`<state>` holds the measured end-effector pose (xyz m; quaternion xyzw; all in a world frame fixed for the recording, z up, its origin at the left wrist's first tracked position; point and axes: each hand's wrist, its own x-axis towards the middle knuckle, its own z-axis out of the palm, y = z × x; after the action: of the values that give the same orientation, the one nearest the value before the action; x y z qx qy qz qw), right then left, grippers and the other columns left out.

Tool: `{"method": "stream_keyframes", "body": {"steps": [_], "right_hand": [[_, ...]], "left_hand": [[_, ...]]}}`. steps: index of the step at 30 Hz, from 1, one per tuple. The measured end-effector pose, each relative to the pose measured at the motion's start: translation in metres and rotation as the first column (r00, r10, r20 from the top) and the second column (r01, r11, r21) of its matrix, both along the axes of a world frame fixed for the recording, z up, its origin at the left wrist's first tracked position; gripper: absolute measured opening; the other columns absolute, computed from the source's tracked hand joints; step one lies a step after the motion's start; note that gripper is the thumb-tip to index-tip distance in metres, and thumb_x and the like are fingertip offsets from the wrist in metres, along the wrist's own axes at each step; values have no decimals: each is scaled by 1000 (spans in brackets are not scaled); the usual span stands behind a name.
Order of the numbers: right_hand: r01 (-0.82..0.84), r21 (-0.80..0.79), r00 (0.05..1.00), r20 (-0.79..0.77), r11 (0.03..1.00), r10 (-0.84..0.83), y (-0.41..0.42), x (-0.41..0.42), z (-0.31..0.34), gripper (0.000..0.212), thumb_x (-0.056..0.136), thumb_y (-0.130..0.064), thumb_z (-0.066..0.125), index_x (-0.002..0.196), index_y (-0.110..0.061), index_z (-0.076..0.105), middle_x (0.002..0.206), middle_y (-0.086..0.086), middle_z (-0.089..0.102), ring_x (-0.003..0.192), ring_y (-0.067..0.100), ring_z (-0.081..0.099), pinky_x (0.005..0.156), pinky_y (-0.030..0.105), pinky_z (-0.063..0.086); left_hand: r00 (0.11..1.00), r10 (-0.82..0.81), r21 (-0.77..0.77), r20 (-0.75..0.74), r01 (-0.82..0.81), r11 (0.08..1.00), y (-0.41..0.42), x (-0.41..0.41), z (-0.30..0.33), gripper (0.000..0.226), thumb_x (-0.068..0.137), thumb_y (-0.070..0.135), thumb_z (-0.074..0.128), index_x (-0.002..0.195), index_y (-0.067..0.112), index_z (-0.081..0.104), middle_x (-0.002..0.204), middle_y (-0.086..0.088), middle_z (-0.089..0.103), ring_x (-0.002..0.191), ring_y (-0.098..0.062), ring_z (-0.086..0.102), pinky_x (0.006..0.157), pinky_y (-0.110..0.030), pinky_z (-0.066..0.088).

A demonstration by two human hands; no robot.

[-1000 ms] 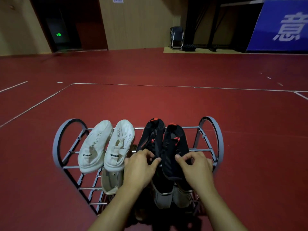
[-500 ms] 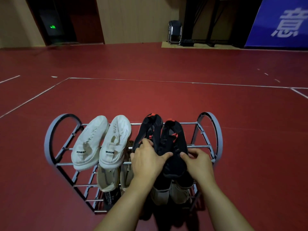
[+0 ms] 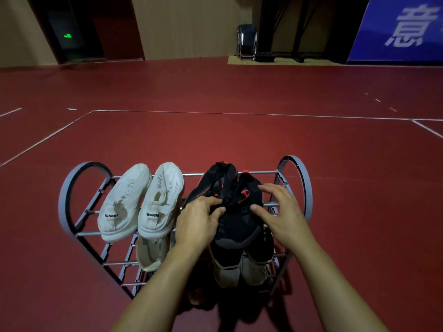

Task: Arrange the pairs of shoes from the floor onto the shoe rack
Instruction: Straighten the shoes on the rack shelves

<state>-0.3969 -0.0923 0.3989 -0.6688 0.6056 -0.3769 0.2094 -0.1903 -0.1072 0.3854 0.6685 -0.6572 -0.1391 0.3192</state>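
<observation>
A grey metal shoe rack (image 3: 69, 188) with rounded ends stands on the red floor in front of me. On its top tier, a pair of white shoes (image 3: 124, 202) lies at the left and a pair of black shoes with red accents (image 3: 239, 224) at the right, toes pointing away. My left hand (image 3: 199, 224) lies over the left black shoe, its fingers curled onto the laces. My right hand (image 3: 280, 212) hovers at the right black shoe with fingers spread, and the thumb touches the shoe's side. Beige shoes (image 3: 151, 252) and grey shoes (image 3: 227, 269) fill the lower tiers.
White court lines (image 3: 215, 113) cross the red floor beyond the rack. A folding chair (image 3: 247, 41) stands by the far wall, a blue banner (image 3: 402, 29) at the far right, and a dark doorway with a green sign (image 3: 67, 35) at the far left.
My right hand has let go of the right black shoe and spread its fingers. My left hand has stayed on the left black shoe. The black pair has settled on the top tier.
</observation>
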Motion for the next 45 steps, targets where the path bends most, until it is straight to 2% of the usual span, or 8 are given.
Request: {"method": "stream_keyframes", "body": {"steps": [3, 12, 18, 24, 31, 35, 38, 45], "right_hand": [[-149, 5, 987, -60, 989, 149, 0, -8, 8, 50, 88, -45, 66, 135, -39, 50, 145, -25, 40, 135, 1, 33, 107, 25, 28], [-260, 90, 872, -405, 961, 274, 2, -32, 21, 73, 78, -59, 68, 142, -54, 34, 156, -34, 9, 148, 6, -3, 120, 48, 10], [-311, 193, 748, -555, 931, 365, 3, -38, 11, 63, 68, -72, 67, 127, -59, 50, 160, -22, -7, 147, 13, -14, 119, 47, 2], [-318, 218, 763, -519, 923, 386, 8, -40, 6, 61, 62, -69, 75, 115, -47, 55, 159, -23, -3, 148, 10, -10, 118, 44, 6], [-379, 56, 868, -324, 924, 376, 3, -43, 0, 14, 73, -47, 78, 75, -39, 68, 139, -31, 44, 141, 1, 24, 114, 48, 26], [-343, -135, 934, -153, 930, 322, 6, -39, 9, 13, 77, -33, 79, 75, -26, 69, 98, -19, 66, 104, 4, 59, 96, 42, 43], [-229, -185, 973, -61, 956, 221, 6, -35, 16, 14, 77, -24, 81, 74, -23, 67, 82, -12, 64, 87, 11, 59, 85, 41, 45], [31, -252, 999, 46, 967, -20, 3, -32, 20, 15, 75, -30, 81, 71, -22, 69, 74, -9, 65, 77, 13, 60, 73, 41, 49]], "left_hand": [[989, -142, -42, 38, 143, 989, 4, 17, 7, 25, 89, 42, 71, 112, 35, 74, 107, 17, 71, 97, -8, 67, 84, -31, 53], [802, -594, -14, 67, 596, 803, 18, 47, 31, 18, 88, 34, 75, 105, 31, 78, 93, 20, 65, 91, -1, 61, 80, -23, 50], [698, -711, 27, 78, 712, 702, 30, 47, 29, 17, 86, 31, 77, 103, 27, 80, 94, 18, 67, 92, 3, 63, 84, -19, 50], [747, -653, 58, -123, 662, 747, 30, 55, 27, 16, 86, 28, 78, 101, 27, 80, 96, 17, 69, 92, -7, 69, 84, -31, 55], [749, -631, 87, -202, 655, 750, 33, 59, 30, 16, 85, 26, 79, 100, 25, 82, 95, 14, 71, 92, -9, 69, 85, -29, 54], [764, -599, 50, -240, 626, 779, 28, 62, 45, 18, 82, 30, 79, 100, 26, 81, 94, 11, 71, 96, -12, 66, 89, -29, 51], [795, -584, 27, -163, 596, 803, 25, 62, 59, 22, 81, 35, 78, 103, 35, 79, 95, 14, 71, 100, -13, 61, 92, -26, 48], [901, -359, -324, -243, 274, 906, 22, 70, 79, 19, 88, 15, 75, 102, 28, 76, 107, 12, 70, 111, -5, 62, 100, -19, 43]]}}
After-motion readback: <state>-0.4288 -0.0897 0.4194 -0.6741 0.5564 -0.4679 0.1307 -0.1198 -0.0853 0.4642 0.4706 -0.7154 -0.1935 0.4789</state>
